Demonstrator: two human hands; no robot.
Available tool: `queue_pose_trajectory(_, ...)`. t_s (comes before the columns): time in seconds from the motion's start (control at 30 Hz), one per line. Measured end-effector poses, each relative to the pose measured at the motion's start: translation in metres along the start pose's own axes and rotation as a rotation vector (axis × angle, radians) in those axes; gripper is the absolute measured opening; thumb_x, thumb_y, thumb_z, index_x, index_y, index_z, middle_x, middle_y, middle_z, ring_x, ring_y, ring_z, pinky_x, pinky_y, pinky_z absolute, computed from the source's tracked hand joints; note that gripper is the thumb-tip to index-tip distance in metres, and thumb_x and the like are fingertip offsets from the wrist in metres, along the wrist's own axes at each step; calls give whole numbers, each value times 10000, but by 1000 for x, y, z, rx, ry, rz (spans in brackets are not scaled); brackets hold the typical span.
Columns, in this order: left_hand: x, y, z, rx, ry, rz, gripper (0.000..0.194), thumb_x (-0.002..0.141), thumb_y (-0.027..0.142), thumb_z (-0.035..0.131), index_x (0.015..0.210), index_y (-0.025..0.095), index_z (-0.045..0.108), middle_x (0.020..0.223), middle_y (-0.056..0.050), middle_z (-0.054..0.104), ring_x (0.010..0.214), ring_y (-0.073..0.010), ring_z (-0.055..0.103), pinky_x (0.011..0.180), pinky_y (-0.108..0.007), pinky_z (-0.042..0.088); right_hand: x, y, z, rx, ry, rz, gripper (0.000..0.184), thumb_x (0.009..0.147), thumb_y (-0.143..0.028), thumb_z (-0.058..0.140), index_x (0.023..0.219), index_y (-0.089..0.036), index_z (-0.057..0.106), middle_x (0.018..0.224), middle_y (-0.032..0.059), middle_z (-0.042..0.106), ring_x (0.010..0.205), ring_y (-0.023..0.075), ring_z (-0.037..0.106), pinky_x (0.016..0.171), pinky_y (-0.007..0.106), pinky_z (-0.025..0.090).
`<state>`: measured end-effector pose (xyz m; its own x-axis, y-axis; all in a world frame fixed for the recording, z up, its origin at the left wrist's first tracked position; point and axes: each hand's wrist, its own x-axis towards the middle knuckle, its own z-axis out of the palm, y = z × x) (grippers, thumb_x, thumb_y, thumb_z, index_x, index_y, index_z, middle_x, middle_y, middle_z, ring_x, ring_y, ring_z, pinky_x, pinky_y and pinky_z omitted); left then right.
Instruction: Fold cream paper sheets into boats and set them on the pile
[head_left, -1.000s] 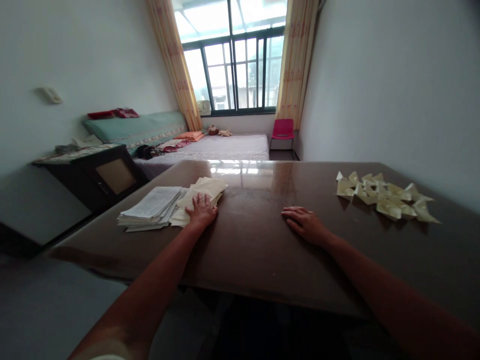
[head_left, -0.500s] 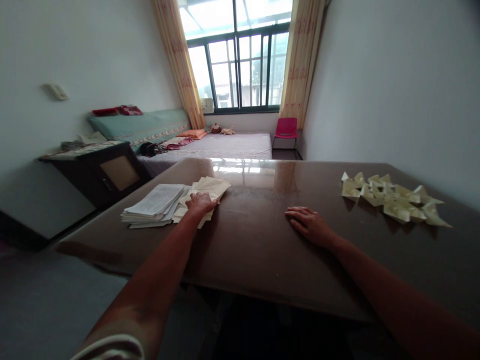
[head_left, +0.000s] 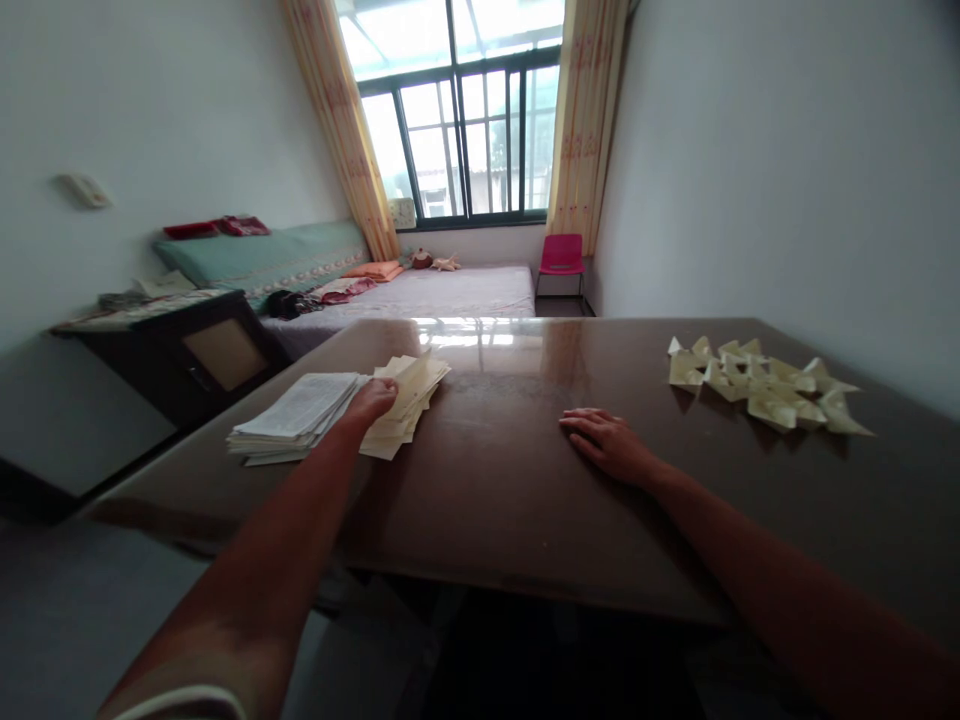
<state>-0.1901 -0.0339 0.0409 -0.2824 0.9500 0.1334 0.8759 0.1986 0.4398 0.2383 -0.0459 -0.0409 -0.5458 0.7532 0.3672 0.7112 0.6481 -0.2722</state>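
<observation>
My left hand (head_left: 373, 398) is closed on the edge of a cream paper sheet (head_left: 412, 378), whose far corner is raised off the loose pile of cream sheets (head_left: 401, 428) beneath it. Part of that pile is hidden behind my hand. Just left of it lies a neat stack of printed white papers (head_left: 300, 408). My right hand (head_left: 606, 442) rests palm down on the brown table (head_left: 480, 500), fingers stretched out, with nothing in it. Beyond it to the right stand several folded cream paper pieces (head_left: 765, 388) with pointed corners, grouped together.
A dark cabinet (head_left: 217, 350) stands past the table's left side. Behind the table are a bed (head_left: 465, 290) and a pink chair (head_left: 561, 256) under the window. A white wall (head_left: 787, 180) runs along the right.
My left hand has drawn back leftward over the cream pile and now pinches a sheet, lifting its corner. My right hand stays flat on the table. The whole view has shifted slightly.
</observation>
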Motion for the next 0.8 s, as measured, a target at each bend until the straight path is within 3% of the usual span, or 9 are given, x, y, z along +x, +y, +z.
queue_pose_trajectory(0.1,-3,16,4,28,81,115,273,838,290,433,862,164,674,819,-104,684,875,-268,627,757,-334,454,2,5,-1,65,-20,22,354,904,-372,449,1212,-293,604,1304,35,578,1234,238,478,1024,453,388)
queue_pose_trajectory(0.2,-14,51,26,-7,85,338,271,865,295,441,1000,225,666,1016,-72,679,1062,-240,574,906,-334,433,9,15,-4,220,-103,79,401,861,-373,522,1236,-248,587,1297,71,576,1220,248,492,1035,439,383)
queue_pose_trajectory(0.3,-30,94,60,-97,-11,586,223,862,293,490,973,295,684,1075,23,682,1105,-167,555,987,-284,405,21,25,-13,407,-194,156,759,756,-383,655,1426,-184,359,1369,147,493,1198,265,513,1002,425,419)
queue_pose_trajectory(0.4,-38,129,90,-343,-101,862,236,847,198,488,955,250,691,1078,3,697,1190,-181,500,1045,-343,375,33,30,-24,418,-140,104,1104,618,-391,775,1501,-198,141,1499,182,286,1191,287,510,970,436,439)
queue_pose_trajectory(0.47,-38,143,102,-387,-138,880,249,833,161,486,965,237,684,1115,0,690,1228,-185,467,1060,-367,363,36,30,-30,310,-69,-40,993,641,-375,763,1476,-208,252,1504,146,298,1248,285,448,1028,442,376)
queue_pose_trajectory(0.53,-35,148,109,-308,-113,835,252,815,145,499,951,249,685,1193,11,655,1262,-195,427,1079,-397,330,36,26,-34,183,-20,-130,611,755,-329,668,1336,-245,501,1434,81,437,1256,255,428,1046,426,340)
queue_pose_trajectory(0.6,-34,148,113,-151,-51,806,267,785,144,532,955,276,690,1281,23,596,1290,-226,383,1094,-444,282,33,18,-37,52,-11,-116,314,824,-266,580,1125,-281,665,1298,36,582,1213,237,454,1020,415,338)
queue_pose_trajectory(0.7,-40,142,114,33,-9,854,355,765,157,553,1071,294,672,1284,-11,578,1240,-266,408,1047,-460,317,30,4,-41,-125,-97,-58,229,828,-236,572,995,-277,723,1075,46,699,1131,239,494,981,404,317)
queue_pose_trajectory(0.8,-50,137,111,66,-90,923,366,798,161,494,1101,270,667,1130,-42,641,1093,-236,504,928,-366,425,33,-6,-47,-148,-187,-72,216,835,-219,555,949,-259,734,954,53,720,999,221,541,910,365,348)
